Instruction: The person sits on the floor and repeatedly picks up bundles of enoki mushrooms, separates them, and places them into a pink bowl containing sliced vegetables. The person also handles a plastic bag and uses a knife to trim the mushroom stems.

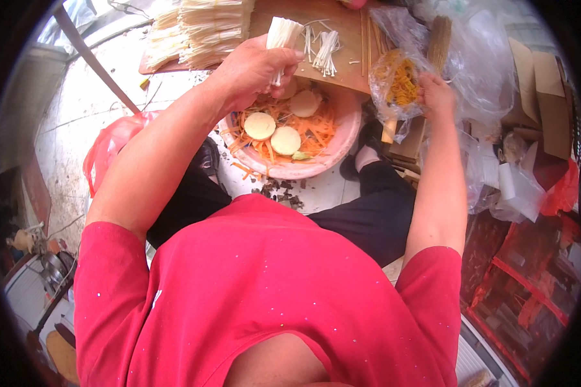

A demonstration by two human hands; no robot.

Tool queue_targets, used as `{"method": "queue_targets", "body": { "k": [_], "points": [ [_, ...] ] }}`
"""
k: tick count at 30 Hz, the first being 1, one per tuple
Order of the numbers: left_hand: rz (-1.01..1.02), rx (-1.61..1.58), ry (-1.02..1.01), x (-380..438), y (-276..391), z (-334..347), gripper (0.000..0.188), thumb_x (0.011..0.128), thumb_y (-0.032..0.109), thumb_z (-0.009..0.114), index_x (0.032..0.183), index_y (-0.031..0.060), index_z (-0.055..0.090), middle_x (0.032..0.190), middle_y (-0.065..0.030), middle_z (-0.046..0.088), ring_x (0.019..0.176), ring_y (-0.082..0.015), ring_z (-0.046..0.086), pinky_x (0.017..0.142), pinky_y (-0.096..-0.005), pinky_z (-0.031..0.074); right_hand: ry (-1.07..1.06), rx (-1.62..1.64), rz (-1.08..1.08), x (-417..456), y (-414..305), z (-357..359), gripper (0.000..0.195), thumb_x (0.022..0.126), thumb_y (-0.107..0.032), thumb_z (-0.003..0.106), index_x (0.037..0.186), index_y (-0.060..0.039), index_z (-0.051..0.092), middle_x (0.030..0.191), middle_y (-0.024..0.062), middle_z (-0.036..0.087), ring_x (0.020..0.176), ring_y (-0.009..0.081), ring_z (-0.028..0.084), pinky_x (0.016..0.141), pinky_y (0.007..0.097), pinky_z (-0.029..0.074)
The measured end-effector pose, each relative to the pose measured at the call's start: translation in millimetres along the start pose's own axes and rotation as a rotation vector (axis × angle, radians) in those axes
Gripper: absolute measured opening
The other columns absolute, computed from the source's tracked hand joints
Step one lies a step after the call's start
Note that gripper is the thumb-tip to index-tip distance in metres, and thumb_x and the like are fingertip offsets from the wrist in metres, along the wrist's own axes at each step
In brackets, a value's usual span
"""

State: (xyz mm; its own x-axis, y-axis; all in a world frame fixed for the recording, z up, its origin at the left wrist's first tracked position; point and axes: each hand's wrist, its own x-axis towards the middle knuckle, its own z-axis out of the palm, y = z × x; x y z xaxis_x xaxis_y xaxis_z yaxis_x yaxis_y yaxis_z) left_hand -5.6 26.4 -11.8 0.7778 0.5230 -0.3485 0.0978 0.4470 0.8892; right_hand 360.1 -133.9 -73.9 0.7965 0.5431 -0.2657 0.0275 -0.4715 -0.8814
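My left hand (264,67) is closed around a bundle of enoki mushrooms (283,33), held upright above the near edge of a wooden board (348,77). Beside it, a small loose bunch of enoki (326,52) lies on the board. My right hand (435,94) is at the right side of a clear plastic bag holding yellow-orange rubber bands (403,80); its fingertips touch the bag, and whether they grip anything is unclear. Below the board a pink basin (351,140) holds orange peel-like strips (319,130) and several pale round slices (260,126).
Stacked enoki bundles (208,29) fill the board's left part. Thin sticks (365,43) lie near its right edge. Plastic bags (484,63) and cardboard boxes (549,96) crowd the right. A red plastic bag (109,140) hangs at left. Dark scraps (283,191) litter the tiled floor.
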Motion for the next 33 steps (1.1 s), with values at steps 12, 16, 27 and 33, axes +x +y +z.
{"method": "queue_targets", "body": {
  "k": [12, 16, 27, 33],
  "points": [
    [-0.006, 0.006, 0.089, 13.0, -9.5, -6.1, 0.013, 0.09, 0.016, 0.062, 0.089, 0.0071, 0.052, 0.07, -0.0021, 0.051, 0.056, -0.0109, 0.05, 0.048, -0.0264, 0.041, 0.072, -0.59, -0.041, 17.6, 24.8, 19.7, 0.03, 0.079, -0.029, 0.073, 0.092, -0.0021, 0.071, 0.063, 0.0013, 0.06, 0.049, 0.01, 0.053, 0.046, 0.0257, 0.04],
    [-0.01, 0.042, 0.065, 14.0, -8.4, -6.6, 0.014, 0.09, 0.016, 0.062, 0.089, 0.007, 0.052, 0.072, -0.0021, 0.051, 0.056, -0.0105, 0.049, 0.048, -0.0261, 0.041, 0.062, -0.555, -0.04, 31.3, 38.7, 10.2, 0.029, 0.08, -0.03, 0.072, 0.092, -0.0029, 0.071, 0.065, 0.0012, 0.061, 0.048, 0.0115, 0.053, 0.046, 0.0254, 0.04],
    [0.024, 0.063, 0.08, 7.1, -6.3, 1.3, 0.014, 0.087, 0.016, 0.063, 0.091, 0.0053, 0.055, 0.071, -0.0024, 0.055, 0.059, -0.0115, 0.052, 0.049, -0.0266, 0.043, -0.003, -0.249, 0.12, -22.0, -9.9, -0.5, 0.016, 0.086, -0.021, 0.064, 0.081, -0.0062, 0.064, 0.068, 0.0001, 0.057, 0.053, 0.0081, 0.053, 0.044, 0.0232, 0.038],
    [0.047, 0.055, 0.056, 0.8, -6.2, 7.2, 0.018, 0.087, 0.018, 0.066, 0.094, 0.0057, 0.056, 0.069, -0.0025, 0.056, 0.056, -0.0106, 0.052, 0.049, -0.0245, 0.041, -0.183, -0.039, -0.037, -48.7, -45.8, 20.6, 0.015, 0.087, -0.022, 0.064, 0.082, -0.0076, 0.063, 0.068, -0.0012, 0.057, 0.056, 0.0078, 0.054, 0.047, 0.0225, 0.039]
  ]
}}
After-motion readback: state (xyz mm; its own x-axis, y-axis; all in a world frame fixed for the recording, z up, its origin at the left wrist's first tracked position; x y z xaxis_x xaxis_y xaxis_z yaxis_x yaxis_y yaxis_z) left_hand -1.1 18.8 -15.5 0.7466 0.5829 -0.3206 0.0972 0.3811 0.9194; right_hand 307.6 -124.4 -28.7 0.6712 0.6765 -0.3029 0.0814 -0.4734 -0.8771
